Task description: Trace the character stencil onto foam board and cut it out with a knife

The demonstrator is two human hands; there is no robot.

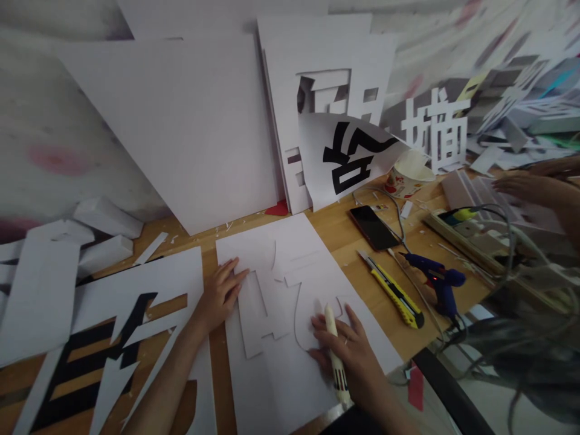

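Observation:
A white foam board lies on the wooden table in front of me, with a white cut-out character piece on top of it. My left hand presses lightly on the board's left side, fingers spread, their tips at the edge of the cut-out. In my right hand a thick white multicolour pen is gripped between thumb and fingers. This hand rests over the right part of the board, beside curved outlines. Which end of the pen writes, I cannot tell.
Right of the board lie a yellow utility knife, a phone and a blue glue gun with cables. A paper cup stands behind. Another person's hand is at far right. A cut stencil sheet lies left; large boards lean behind.

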